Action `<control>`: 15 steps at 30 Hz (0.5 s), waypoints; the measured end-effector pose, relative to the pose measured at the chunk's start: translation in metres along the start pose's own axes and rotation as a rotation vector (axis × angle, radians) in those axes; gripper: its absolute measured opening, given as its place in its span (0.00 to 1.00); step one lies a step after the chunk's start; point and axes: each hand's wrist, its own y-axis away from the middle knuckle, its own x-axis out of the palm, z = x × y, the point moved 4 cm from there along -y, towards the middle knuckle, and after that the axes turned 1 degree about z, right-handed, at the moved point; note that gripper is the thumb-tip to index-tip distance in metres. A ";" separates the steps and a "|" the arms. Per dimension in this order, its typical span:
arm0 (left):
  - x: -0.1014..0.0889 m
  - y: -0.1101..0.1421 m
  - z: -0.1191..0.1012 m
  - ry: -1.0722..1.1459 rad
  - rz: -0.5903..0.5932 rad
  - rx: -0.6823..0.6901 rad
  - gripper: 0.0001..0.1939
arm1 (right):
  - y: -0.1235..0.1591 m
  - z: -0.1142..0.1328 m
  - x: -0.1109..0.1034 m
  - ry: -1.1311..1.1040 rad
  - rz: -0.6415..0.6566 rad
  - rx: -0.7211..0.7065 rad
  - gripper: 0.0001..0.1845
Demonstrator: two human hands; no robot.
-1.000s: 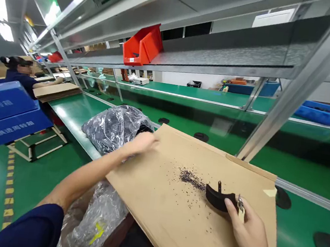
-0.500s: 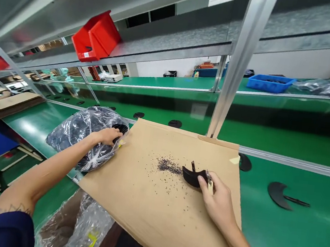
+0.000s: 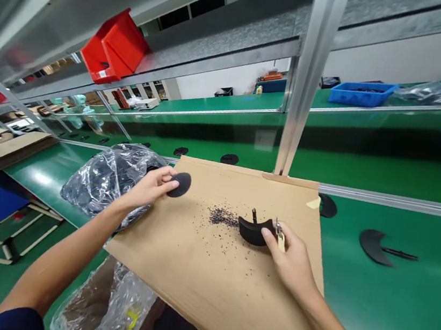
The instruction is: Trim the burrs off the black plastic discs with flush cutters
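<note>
Curved matte blk piece (image 3: 253, 232) is pinched in R hand (image 3: 293, 257) w/ cream-handled metal tool (image 3: 280, 240); L hand (image 3: 150, 187) grips flat rounded blk piece (image 3: 181, 185) nr clear plastic bag (image 3: 95, 176).

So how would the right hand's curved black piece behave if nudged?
The curved black piece is likely stiff, holding its arc while pinched at one end. It might rock, given its bowed edge. Its thin prong, jutting upward, could snag.
</note>
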 end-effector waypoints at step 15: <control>0.158 -0.005 -0.036 0.055 0.108 0.374 0.15 | 0.010 0.007 0.014 -0.064 0.230 0.073 0.13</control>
